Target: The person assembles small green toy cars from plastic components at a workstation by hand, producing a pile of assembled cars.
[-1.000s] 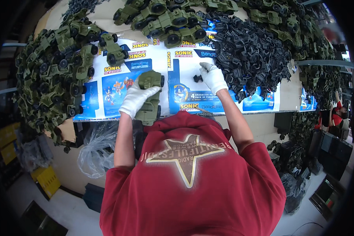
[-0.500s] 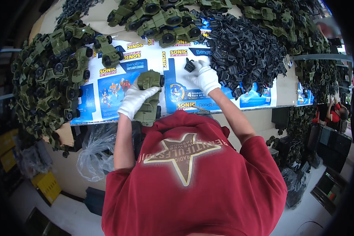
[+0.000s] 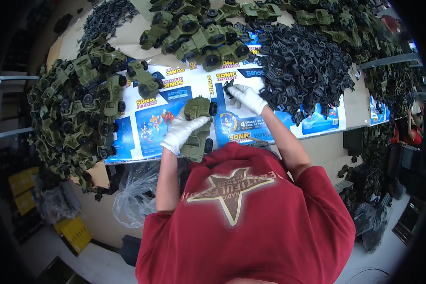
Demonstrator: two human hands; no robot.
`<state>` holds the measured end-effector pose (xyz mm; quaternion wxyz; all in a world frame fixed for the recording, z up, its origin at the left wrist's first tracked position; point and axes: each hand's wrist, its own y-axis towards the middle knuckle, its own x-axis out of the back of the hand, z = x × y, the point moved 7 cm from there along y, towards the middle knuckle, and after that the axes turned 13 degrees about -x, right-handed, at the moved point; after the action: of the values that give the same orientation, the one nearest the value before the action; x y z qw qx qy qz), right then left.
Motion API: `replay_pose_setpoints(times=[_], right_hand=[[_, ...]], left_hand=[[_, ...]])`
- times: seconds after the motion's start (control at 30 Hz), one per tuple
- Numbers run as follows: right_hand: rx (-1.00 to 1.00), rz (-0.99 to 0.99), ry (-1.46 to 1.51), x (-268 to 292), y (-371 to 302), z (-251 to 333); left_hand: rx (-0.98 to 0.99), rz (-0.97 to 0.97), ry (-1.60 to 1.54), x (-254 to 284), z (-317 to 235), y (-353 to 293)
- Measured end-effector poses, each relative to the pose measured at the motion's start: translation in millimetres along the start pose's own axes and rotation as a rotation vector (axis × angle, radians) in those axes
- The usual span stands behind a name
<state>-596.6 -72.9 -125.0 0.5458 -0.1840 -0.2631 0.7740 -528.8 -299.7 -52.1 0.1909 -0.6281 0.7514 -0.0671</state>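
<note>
1. Blue-and-white printed sheets [image 3: 158, 113] partly cover the beige desk [image 3: 130, 47]; the floor [image 3: 106, 262] is grey.
2. Olive-green plastic toy vehicle [image 3: 194, 147] is at near edge, long axis pointing to far side; front unclear.
3. White-gloved left hand [image 3: 182, 131] grips it; white-gloved right hand [image 3: 248, 98] pinches small black plastic piece [image 3: 227, 89].

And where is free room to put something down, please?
On the printed sheet: between the left truck pile and the left hand, and between the held truck and the right hand. Crowded: that pile, and the black parts heap.
</note>
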Motion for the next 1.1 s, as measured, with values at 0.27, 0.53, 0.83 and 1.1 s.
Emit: replay_pose_setpoints(times=[0.27,0.53,0.83,1.1], right_hand=[[-0.262,-0.5,-0.879,42.1,-11.6,-5.5],[0.151,-0.488,-1.018,-2.4,-24.5,12.5],[0.257,0.323,0.254,-8.4,-66.0,84.8],[0.233,0.38,0.39,-14.1,-73.1,78.5]], left_hand=[[0.015,0.037,0.018,-14.2,-13.3,13.4],[-0.036,0.1,-0.034,-22.8,-21.1,13.7],[-0.051,0.325,-0.036,-65.5,-78.7,-4.6],[-0.047,0.285,-0.085,-63.1,-67.3,-2.1]])
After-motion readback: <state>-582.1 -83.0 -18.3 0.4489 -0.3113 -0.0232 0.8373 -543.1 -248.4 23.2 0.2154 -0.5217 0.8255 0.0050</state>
